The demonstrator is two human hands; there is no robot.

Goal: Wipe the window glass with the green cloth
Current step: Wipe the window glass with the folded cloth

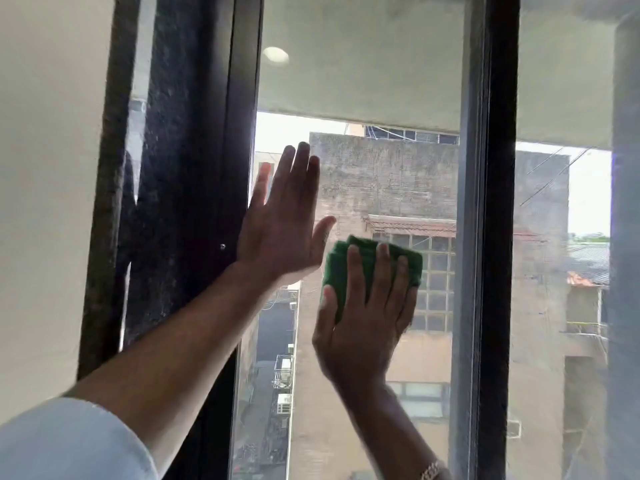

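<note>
The window glass (381,174) fills the middle of the view between two dark frame posts. A folded green cloth (353,254) lies flat against the pane at mid height. My right hand (367,317) presses on the cloth with spread fingers, covering its lower part. My left hand (280,233) rests flat and open on the glass just left of the cloth, fingers pointing up, close to the left frame post. It holds nothing.
A dark frame post (214,202) stands at the left of the pane and another (498,237) at the right, with a second pane (568,271) beyond. A pale wall (48,168) lies far left. Buildings show outside through the glass.
</note>
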